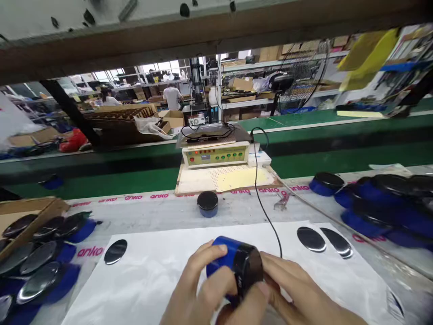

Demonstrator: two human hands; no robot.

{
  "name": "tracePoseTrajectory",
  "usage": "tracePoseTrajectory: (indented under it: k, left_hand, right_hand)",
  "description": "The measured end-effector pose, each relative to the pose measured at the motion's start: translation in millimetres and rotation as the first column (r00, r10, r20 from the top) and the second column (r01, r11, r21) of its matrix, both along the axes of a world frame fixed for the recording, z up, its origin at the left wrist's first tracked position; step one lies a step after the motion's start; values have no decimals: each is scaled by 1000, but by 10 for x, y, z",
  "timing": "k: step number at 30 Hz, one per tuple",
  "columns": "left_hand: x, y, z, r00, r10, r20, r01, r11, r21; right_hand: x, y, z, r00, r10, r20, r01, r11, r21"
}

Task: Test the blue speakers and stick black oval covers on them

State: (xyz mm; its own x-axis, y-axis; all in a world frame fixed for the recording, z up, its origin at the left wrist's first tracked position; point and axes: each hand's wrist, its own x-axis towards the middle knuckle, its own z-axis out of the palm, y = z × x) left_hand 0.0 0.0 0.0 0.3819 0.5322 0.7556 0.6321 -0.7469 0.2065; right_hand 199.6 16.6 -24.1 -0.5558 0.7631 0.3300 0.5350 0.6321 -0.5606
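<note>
My left hand [206, 291] is wrapped around a blue cylinder with a black end [233, 264], tilted on its side above the white sheet [152, 253]. My right hand [297, 289] presses closed fingers against the cylinder's right side, near its black end; the fingertips are partly hidden. A thin black cable [265, 212] comes down from the tester box [216, 154] and disappears behind my right hand. Ahead stands a similar blue-and-black cylinder [207, 204]. Black glossy discs [115, 252] lie on the sheet at left and right.
Several blue units with shiny black tops [43, 275] crowd the left beside a cardboard box [50, 205]. More pile up at right [382, 203]. Behind runs a green conveyor [135, 169]. A shelf [203, 27] hangs overhead. Two people [172, 97] are far back.
</note>
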Motion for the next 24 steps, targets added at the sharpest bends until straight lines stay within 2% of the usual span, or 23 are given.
tracePoseTrajectory:
  k: [3,4,6,9,12,14,16,17,18,19,20,21,22,24]
  left_hand:
    - [-147,78,25,967,63,-247,-86,993,-81]
    - [-188,118,45,949,40,-312,-78,991,-110]
    - [-244,217,105,898,-84,-432,1,982,-187]
    - [-233,364,237,865,-272,-421,155,944,-291]
    - [-160,468,370,843,-305,-442,197,941,-275]
    - [-144,544,421,851,-275,-448,198,957,-213]
    - [-169,663,425,904,-182,-386,134,980,-149]
    - [-185,742,409,931,-128,-342,84,987,-140]
    - [-192,831,381,951,-80,-299,34,987,-155]
    - [-182,928,342,961,-57,-269,2,980,-201]
    - [-152,1028,290,966,-63,-251,-8,961,-276]
    - [-101,1129,228,968,-88,-234,-3,932,-362]
    - [-35,1225,156,970,-112,-216,6,897,-441]
    - [105,1396,1,973,-149,-178,27,835,-550]
  right_hand:
    - [45,88,25,993,96,62,-104,987,125]
    - [63,105,35,989,115,90,-128,978,163]
    - [94,116,54,977,126,170,-166,955,247]
    - [126,97,91,974,83,211,-148,938,313]
    - [191,97,142,982,58,181,-113,944,311]
    - [312,129,185,989,54,141,-101,933,346]
    - [516,195,242,997,20,72,-49,896,441]
    - [642,249,280,996,-78,35,54,891,451]
    - [774,323,323,971,-238,8,213,883,418]
    - [905,422,370,908,-419,2,392,850,351]
    - [1027,549,417,758,-649,60,621,747,238]
    - [1133,701,457,637,-762,116,741,647,179]
    - [1220,874,487,551,-819,161,807,572,151]
    - [1333,1238,509,422,-868,262,879,463,116]
